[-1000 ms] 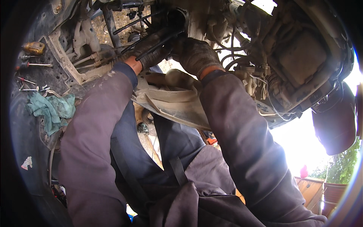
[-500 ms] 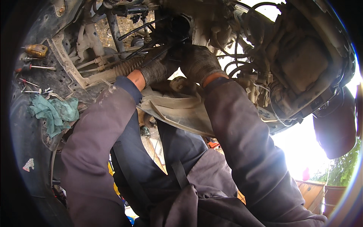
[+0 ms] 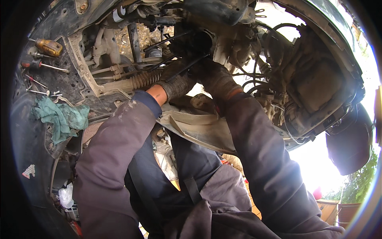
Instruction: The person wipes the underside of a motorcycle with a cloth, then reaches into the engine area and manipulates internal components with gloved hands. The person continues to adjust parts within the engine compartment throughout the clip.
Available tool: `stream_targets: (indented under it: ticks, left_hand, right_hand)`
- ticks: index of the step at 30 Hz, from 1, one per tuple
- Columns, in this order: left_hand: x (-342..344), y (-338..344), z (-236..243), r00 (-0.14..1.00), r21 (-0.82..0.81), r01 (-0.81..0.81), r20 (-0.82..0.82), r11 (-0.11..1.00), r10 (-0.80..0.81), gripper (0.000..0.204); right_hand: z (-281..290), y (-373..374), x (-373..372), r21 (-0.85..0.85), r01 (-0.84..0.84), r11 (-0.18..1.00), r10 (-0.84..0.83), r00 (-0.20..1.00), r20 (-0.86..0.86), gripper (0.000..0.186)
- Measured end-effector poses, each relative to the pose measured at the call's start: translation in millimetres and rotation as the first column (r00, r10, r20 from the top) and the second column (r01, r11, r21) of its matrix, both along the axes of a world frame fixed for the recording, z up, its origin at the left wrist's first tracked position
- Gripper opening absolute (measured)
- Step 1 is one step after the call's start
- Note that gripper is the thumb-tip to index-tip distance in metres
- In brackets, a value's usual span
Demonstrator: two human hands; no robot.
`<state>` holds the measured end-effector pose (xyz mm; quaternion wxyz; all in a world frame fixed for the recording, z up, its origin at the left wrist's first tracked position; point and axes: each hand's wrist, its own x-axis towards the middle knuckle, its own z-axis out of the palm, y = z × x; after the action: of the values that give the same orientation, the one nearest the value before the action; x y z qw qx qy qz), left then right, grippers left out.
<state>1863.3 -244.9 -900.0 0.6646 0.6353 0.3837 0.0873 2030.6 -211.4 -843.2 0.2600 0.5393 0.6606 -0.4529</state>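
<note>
Both my hands wear dark, dirty knit gloves and reach up among grimy vehicle parts. My left hand [image 3: 178, 81] is beside a thin black rod or hose [image 3: 194, 62] that crosses over it. Close by on the right, my right hand [image 3: 218, 79] reaches into the same shadowed spot. The fingers of both hands are lost in the dark, so I cannot tell what they grip. Just above them is a dark round part [image 3: 203, 41]. A ribbed rubber boot [image 3: 145, 81] lies left of my left wrist, and a dusty curved panel [image 3: 199, 126] hangs below the hands.
On the dark panel at left lie a yellow-handled screwdriver [image 3: 49, 47], a red-and-black screwdriver [image 3: 51, 67], small bolts [image 3: 48, 93] and a crumpled teal cloth [image 3: 59, 118]. Hoses and a thin white wire [image 3: 292, 137] hang at right, near a large dusty housing [image 3: 316, 81].
The whole view has shifted, so the vehicle parts and tools sit slightly lower and farther right. Both hands stay close together in the same dark area, with the right hand deeper in shadow.
</note>
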Motion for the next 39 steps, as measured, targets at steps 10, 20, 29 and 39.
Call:
stream_targets:
  ticks: [10, 20, 29, 39]
  left_hand:
    - [1, 19, -6, 0.898, -0.13, -0.382, 0.181, 0.915, 0.401, 0.028]
    - [10, 17, -8, 0.941, -0.133, -0.311, 0.098, 0.941, 0.325, 0.028]
    - [10, 17, 6, 0.981, -0.248, -0.19, -0.082, 0.95, 0.174, 0.031]
    - [24, 4, -25, 0.917, 0.034, -0.352, -0.185, 0.935, 0.352, 0.015]
  right_hand:
    - [9, 0, 1, -0.13, -0.122, 0.984, 0.138, 0.983, 0.123, 0.039]
    - [61, 36, -37, -0.303, 0.076, 0.95, 0.076, 0.884, 0.461, 0.076]
    - [135, 48, -63, -0.228, 0.174, 0.958, -0.083, 0.929, 0.361, 0.05]
    - [220, 11, -57, 0.058, 0.372, 0.926, -0.353, 0.911, -0.216, 0.056]
